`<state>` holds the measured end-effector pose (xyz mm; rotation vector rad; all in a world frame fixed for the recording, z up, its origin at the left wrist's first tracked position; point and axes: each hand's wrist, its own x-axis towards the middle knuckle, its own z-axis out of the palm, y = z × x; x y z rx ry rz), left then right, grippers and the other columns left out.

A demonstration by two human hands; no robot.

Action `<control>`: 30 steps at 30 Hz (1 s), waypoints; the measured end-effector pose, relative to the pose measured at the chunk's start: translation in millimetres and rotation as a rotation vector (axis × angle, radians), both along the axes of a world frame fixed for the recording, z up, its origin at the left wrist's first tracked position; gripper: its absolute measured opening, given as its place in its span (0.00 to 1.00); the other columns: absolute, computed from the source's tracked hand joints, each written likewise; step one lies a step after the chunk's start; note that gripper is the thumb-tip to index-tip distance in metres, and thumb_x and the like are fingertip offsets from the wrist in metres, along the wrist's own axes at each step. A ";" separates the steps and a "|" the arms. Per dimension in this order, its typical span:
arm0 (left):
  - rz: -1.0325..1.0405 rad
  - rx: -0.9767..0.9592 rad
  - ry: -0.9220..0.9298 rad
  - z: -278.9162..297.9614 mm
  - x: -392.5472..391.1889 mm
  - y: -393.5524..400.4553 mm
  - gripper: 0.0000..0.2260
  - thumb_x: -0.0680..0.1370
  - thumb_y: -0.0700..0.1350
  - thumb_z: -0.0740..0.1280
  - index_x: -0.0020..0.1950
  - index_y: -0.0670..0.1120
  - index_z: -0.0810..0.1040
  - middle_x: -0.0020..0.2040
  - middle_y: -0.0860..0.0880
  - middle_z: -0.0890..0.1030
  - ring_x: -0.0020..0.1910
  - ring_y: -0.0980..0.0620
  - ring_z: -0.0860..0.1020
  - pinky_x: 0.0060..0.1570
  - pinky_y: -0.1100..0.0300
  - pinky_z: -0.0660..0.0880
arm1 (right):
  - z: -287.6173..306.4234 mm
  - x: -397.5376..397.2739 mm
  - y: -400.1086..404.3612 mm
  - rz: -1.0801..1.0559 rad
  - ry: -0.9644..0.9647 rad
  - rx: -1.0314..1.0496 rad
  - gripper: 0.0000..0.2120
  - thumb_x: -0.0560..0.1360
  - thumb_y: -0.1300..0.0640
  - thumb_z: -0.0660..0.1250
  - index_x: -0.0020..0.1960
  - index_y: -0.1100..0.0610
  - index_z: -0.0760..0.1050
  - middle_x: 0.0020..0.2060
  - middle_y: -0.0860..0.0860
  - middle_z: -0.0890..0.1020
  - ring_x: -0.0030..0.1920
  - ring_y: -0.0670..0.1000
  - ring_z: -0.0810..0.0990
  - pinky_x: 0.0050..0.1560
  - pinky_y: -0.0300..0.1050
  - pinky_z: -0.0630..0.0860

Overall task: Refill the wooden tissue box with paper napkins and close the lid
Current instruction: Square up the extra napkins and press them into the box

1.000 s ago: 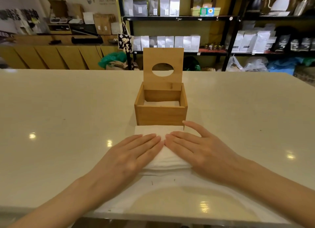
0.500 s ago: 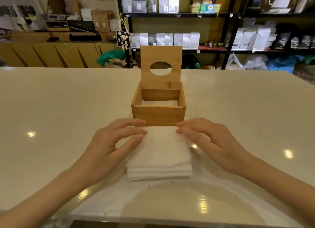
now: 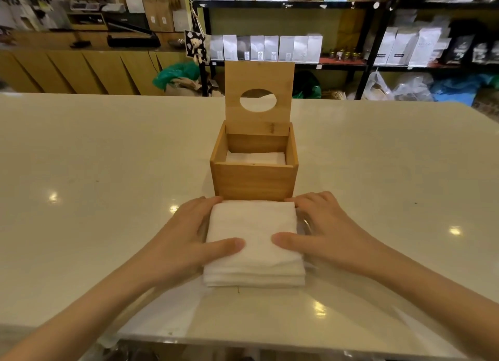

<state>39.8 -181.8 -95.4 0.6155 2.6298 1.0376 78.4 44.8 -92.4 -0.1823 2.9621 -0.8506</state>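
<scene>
— What's nearest?
— A stack of paper napkins (image 3: 255,241) on the pale table (image 3: 108,171), left hand (image 3: 183,241) and right hand (image 3: 324,236) cupping its sides, thumbs on top, fingers curled along the edges.
— Beyond it?
— The wooden tissue box (image 3: 253,181), just behind, lid (image 3: 258,98) upright, napkins inside.

Square light-wood tissue box (image 3: 253,181): centre of surface, some white sheets inside. Hinged lid with oval hole (image 3: 258,101): open, upright at back. Stack of folded white paper napkins (image 3: 255,243): flat, touching box's near side.
</scene>
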 end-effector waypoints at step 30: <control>-0.230 0.203 -0.277 55.8 -35.7 2.2 0.17 0.58 0.53 0.79 0.43 0.54 0.80 0.41 0.54 0.83 0.40 0.60 0.80 0.35 0.70 0.74 | 52.8 -10.3 2.3 -0.051 -0.309 -0.579 0.20 0.61 0.59 0.76 0.52 0.51 0.76 0.46 0.49 0.85 0.48 0.48 0.83 0.51 0.46 0.79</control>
